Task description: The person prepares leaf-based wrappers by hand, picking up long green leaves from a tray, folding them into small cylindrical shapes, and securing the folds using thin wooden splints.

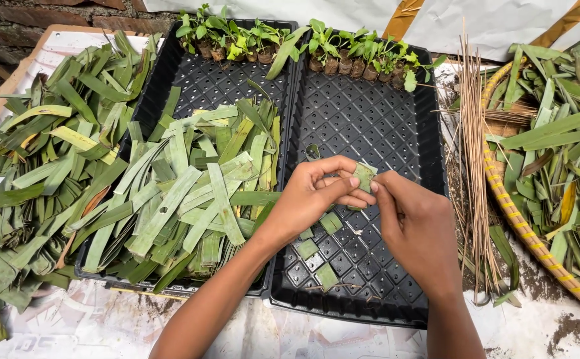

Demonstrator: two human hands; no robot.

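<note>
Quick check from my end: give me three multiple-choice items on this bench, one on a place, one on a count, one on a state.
1. Where are the cut green leaf strips piled?
A. Left black plastic tray
B. Right black plastic tray
C. Woven basket

2. How many black trays are there?
A. One
B. Two
C. Three

3. The small folded green leaf piece is:
A. Lying in a tray
B. Pinched by the left hand and right hand
C. Tied to the thin brown sticks

Answers: 1 A, the pile fills the left tray; 2 B, two sit side by side; 3 B, both grips meet on it.
</note>
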